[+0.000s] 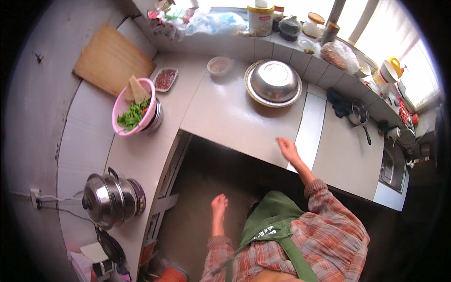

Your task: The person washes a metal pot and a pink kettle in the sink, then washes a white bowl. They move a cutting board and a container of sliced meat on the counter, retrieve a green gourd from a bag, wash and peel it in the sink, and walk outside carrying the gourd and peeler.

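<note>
My left hand [220,202] hangs over the floor in front of the counter, fingers curled in, nothing visible in it. Over the front edge of the counter [225,123] I hold out my right hand [288,149], its fingers bent and blurred; whether anything small is in them is unclear. The nearest item to it is a steel bowl [274,83] turned upside down on a round woven tray [250,94]. To the left, a pink basin [118,121] holds green leafy vegetables [132,115] and pale wedge-shaped pieces [136,91]. A tray of reddish food [165,79] lies beside it.
A wooden cutting board [112,60] leans on the left wall. Further down stands a lidded steel pot [109,201]. At the back is a small tub [218,66]. A saucepan [359,112] and sink [391,165] are right; jars [313,25] and bags line the windowsill.
</note>
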Demonstrator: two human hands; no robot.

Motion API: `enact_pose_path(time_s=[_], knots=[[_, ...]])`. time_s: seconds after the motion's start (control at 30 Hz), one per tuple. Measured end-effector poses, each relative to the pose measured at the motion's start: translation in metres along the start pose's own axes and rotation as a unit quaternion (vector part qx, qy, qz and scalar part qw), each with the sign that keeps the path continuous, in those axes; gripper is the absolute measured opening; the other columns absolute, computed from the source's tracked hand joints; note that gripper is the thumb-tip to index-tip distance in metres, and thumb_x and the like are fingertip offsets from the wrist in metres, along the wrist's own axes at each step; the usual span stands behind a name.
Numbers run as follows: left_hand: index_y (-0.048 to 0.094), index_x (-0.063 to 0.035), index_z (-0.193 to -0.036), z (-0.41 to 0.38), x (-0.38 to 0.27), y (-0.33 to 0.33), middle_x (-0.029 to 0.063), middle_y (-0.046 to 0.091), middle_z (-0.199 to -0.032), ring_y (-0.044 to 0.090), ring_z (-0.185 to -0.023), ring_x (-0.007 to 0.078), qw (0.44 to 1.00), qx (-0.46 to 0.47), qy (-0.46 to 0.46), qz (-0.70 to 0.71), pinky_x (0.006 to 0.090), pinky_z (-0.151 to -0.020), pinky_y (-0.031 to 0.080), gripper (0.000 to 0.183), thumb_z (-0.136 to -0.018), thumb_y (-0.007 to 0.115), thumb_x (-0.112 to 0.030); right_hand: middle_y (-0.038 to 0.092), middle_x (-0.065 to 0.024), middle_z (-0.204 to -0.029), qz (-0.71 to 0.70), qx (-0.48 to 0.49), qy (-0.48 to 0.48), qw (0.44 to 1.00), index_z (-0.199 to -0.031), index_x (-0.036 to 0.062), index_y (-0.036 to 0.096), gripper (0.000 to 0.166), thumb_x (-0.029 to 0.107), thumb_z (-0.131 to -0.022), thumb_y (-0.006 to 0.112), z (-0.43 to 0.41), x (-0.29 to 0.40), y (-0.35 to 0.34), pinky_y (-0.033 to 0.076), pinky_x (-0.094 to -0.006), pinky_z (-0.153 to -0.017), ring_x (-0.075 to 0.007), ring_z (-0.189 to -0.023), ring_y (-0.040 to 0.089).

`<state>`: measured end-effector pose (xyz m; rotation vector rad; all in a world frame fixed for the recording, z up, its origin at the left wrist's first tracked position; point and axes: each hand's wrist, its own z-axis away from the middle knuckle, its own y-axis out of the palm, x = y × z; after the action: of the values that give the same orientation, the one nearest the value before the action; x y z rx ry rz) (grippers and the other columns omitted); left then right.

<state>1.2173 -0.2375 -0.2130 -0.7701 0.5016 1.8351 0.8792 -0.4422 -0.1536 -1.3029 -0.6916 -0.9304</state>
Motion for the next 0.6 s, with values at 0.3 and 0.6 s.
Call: enact_pose_path(time_s=[0.3, 0.6], knots=[[0.028, -0.0001, -0.138, -0.108, -0.254, 0.243, 0.0167, 0.036, -0.139, 0.038, -0.126, 0.0242, 0.927, 0.214, 0.258, -0.168, 0.0337, -0.099, 0.035, 0.057, -0.093, 0.048, -0.030, 0.043, -0.0246, -0.127, 0.063, -0.284, 0.022, 0.957, -0.127, 0.0110, 0.048, 0.043, 0.036, -0.095, 0.033, -0.190, -0.020, -0.085, 0.025, -0.0496, -0.104, -0.0410, -0.127, 0.029], [0.011, -0.0010, -0.142, -0.175, -0.366, 0.366, 0.0151, 0.011, -0.149, 0.012, -0.138, 0.0254, 0.894, 0.224, 0.290, -0.257, 0.0329, -0.110, 0.014, 0.071, -0.092, 0.040, -0.042, 0.022, -0.0307, -0.140, -0.019, -0.296, 0.120, 0.947, -0.141, 0.0130, 0.022, 0.055, 0.041, -0.094, 0.031, -0.246, -0.043, -0.067, 0.012, -0.0529, -0.108, -0.0518, -0.129, 0.014]])
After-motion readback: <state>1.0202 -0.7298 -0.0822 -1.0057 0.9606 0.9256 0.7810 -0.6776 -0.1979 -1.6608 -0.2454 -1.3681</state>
